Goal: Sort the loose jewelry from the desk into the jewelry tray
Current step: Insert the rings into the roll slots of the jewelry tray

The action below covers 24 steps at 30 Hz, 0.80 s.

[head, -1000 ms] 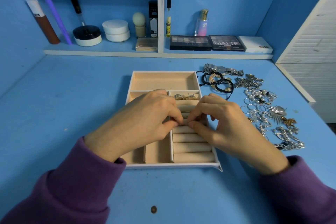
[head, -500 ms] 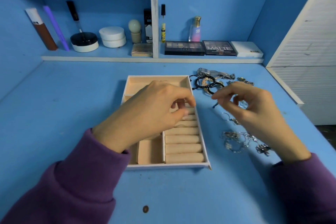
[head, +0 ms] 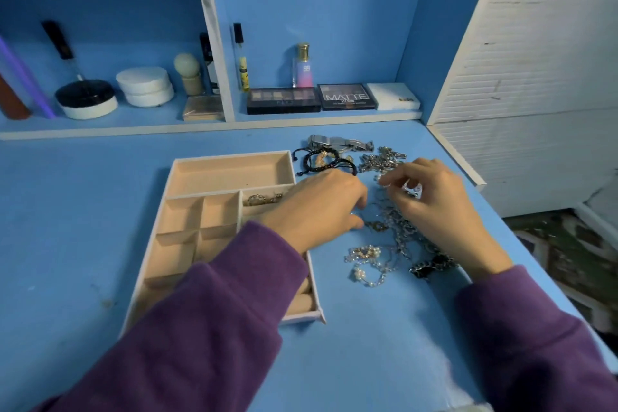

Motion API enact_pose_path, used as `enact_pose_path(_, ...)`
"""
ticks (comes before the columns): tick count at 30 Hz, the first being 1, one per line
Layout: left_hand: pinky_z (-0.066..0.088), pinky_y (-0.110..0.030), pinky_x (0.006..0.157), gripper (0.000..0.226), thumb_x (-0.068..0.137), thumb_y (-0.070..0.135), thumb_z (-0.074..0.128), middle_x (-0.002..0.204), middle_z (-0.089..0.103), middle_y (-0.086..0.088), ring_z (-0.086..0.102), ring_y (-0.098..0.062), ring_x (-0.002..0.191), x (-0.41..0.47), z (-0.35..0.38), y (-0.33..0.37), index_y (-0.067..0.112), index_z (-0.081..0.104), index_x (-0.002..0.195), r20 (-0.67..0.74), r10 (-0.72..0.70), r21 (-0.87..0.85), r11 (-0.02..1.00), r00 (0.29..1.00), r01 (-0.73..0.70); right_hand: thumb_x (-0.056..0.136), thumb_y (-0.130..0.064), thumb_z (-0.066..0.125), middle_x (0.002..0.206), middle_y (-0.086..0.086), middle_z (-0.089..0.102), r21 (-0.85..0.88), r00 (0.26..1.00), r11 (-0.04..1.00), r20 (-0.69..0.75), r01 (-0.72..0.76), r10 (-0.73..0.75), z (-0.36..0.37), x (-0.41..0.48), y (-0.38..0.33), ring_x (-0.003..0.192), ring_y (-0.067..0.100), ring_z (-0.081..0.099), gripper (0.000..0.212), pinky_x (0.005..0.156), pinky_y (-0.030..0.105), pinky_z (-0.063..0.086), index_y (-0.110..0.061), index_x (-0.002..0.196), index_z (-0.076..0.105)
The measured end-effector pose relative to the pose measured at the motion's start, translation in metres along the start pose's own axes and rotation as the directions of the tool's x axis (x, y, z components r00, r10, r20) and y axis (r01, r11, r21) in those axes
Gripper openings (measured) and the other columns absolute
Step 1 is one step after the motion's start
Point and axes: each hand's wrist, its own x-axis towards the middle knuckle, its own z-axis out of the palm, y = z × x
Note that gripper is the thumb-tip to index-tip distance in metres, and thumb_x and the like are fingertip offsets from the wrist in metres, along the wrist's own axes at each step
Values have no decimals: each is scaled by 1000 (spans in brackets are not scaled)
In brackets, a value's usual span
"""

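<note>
Hands: two, left hand and right hand, fingers curled over the pile; grips unclear.
Tray: one, on the desk; two gold pieces inside.
Loose jewelry: one tangled pile, just right of the tray.

This looks like a vanity corner in a home. The blue counter carries a jewelry tray. The shelf behind holds cosmetics: eyeshadow palettes, a perfume bottle, a round powder box. A patterned rug covers the floor.
</note>
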Motion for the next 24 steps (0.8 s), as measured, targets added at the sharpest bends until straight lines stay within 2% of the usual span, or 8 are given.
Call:
enact_pose_path(5,43,-28,71,22,82,30,66,96,66,3,57,-13,84,3,-2,0,19,65,101,31,-28,-36,999,999,30,75,-27,67,89,0,55,-91,990,996,140,1,11,-3,-4,-1,95,19,41,18,81,37,40,-24,93,68)
enact_pose_path(10,41,-26,69,18,81,30,68,80,60,7,55,-11,77,4,-5,0,17,66,94,68,-54,-84,995,996,59,71,-42,69,85,-3,51,-145,985,989,173,21,4,-2,-5,-2,93,17,39,24,80,34,40,-27,90,67)
enact_pose_path(18,33,-16,55,16,78,29,70,75,56,12,47,3,63,4,-1,-5,22,59,88,58,-67,-160,984,996,75,76,-38,67,82,-7,47,-174,978,984,208,22,15,-2,-5,-4,92,16,38,20,74,27,31,-24,89,66)
enact_pose_path(24,35,-15,56,16,78,29,70,75,56,13,49,3,65,3,0,-4,23,58,87,42,-65,-174,982,997,71,74,-37,69,85,-2,52,-133,968,991,250,0,34,-2,-2,-3,91,17,39,18,84,37,38,-24,86,66)
